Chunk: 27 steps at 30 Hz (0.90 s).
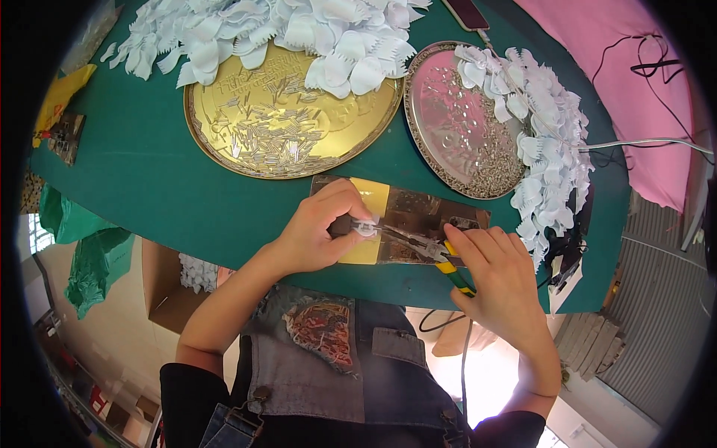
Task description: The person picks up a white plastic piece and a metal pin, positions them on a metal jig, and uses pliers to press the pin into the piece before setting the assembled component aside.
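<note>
Lower centre of the frame, on a brown board (418,216) with a yellow patch, lying on the green table (142,179): the left hand (321,231) pinches a small white petal piece (365,228) between thumb and fingertips, closed upon it; the right hand (504,280) is wrapped around the yellow-and-green handles of a pair of pliers (426,250), whose dark nose points left and meets the white piece at the left fingertips; whether the nose is clamped on the piece or only touching it cannot be told at this size. Upper centre: a gold tray (224,142) carrying a scatter of short silvery pins, partly overlapped at its top edge by a large heap of white petals (299,30). Upper right: a silver tray (429,112) with fine metal bits banked along its lower rim; a second heap of white petals (545,149) spills over its right side and down the table edge. Judged from these stocks, the work is well under way yet far from finished: many white pieces are piled on both sides, many pins remain on the gold tray, and one piece is in hand; which heap holds completed pieces cannot be told.
</note>
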Each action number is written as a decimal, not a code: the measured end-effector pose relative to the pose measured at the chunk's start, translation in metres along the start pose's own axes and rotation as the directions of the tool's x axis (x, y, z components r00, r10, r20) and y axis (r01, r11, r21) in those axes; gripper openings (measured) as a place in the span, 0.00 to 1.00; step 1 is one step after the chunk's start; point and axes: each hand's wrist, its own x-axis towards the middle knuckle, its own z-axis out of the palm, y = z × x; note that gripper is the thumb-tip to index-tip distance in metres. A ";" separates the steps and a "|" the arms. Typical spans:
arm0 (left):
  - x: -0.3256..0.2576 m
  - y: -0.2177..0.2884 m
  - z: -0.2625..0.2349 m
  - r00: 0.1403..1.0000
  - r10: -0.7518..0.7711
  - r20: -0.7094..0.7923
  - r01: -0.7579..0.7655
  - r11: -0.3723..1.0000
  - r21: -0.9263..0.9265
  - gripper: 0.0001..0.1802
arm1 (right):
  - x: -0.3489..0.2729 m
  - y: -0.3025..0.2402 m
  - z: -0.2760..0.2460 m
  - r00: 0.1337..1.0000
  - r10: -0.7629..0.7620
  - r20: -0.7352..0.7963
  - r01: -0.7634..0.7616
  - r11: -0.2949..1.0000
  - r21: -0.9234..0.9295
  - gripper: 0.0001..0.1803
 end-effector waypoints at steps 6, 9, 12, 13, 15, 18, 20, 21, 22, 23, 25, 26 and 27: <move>0.001 0.000 0.000 1.000 -0.004 -0.008 0.004 1.000 0.003 0.12 | 0.003 0.001 -0.001 1.000 -0.009 0.023 0.009 1.000 -0.005 0.40; 0.001 0.001 0.001 1.000 -0.005 -0.007 0.005 1.000 0.008 0.12 | 0.003 -0.001 -0.002 1.000 -0.008 0.022 0.009 0.999 -0.037 0.39; 0.000 0.000 0.001 1.000 0.007 -0.017 -0.007 1.000 0.006 0.12 | 0.008 -0.001 -0.002 0.999 -0.030 0.017 0.031 0.998 -0.051 0.38; 0.000 0.000 0.001 1.000 0.002 -0.018 -0.002 1.000 0.006 0.11 | 0.009 -0.001 -0.003 0.999 -0.045 0.015 0.046 0.998 -0.042 0.37; 0.000 0.001 0.001 1.000 -0.003 -0.019 0.003 1.000 0.005 0.11 | 0.009 -0.001 -0.004 0.999 -0.039 0.030 0.041 0.998 -0.052 0.37; 0.001 0.000 0.000 1.000 0.008 -0.006 -0.008 1.000 0.015 0.11 | 0.009 0.000 -0.006 0.998 -0.031 0.058 0.035 0.998 -0.060 0.37; 0.000 0.001 0.001 1.000 -0.008 -0.017 0.008 1.000 0.019 0.12 | 0.008 0.001 -0.009 0.997 -0.020 0.074 0.024 0.998 -0.057 0.37; 0.000 0.001 0.001 1.000 -0.009 -0.016 0.009 1.000 0.017 0.12 | 0.008 0.001 -0.010 0.998 -0.032 0.057 0.035 0.998 -0.050 0.37; 0.000 0.001 0.001 1.000 -0.003 -0.019 0.003 1.000 0.019 0.11 | 0.009 0.001 -0.010 0.998 -0.044 0.039 0.045 0.998 -0.044 0.37; -0.001 0.000 0.001 1.000 0.003 -0.022 -0.002 1.000 0.020 0.11 | 0.009 0.002 -0.010 0.998 -0.043 0.040 0.045 0.998 -0.042 0.37; -0.001 0.000 0.001 1.000 -0.002 -0.019 0.002 1.000 0.019 0.11 | 0.009 0.003 -0.009 0.999 -0.048 -0.006 0.047 0.997 -0.064 0.37; 0.000 0.001 0.001 1.000 -0.005 -0.017 0.005 1.000 0.018 0.11 | 0.009 0.004 -0.008 0.999 -0.047 -0.005 0.046 0.997 -0.062 0.37; 0.000 0.001 0.001 1.000 -0.007 -0.016 0.007 1.000 0.017 0.11 | 0.008 0.004 -0.008 0.999 -0.044 0.008 0.044 0.998 -0.042 0.38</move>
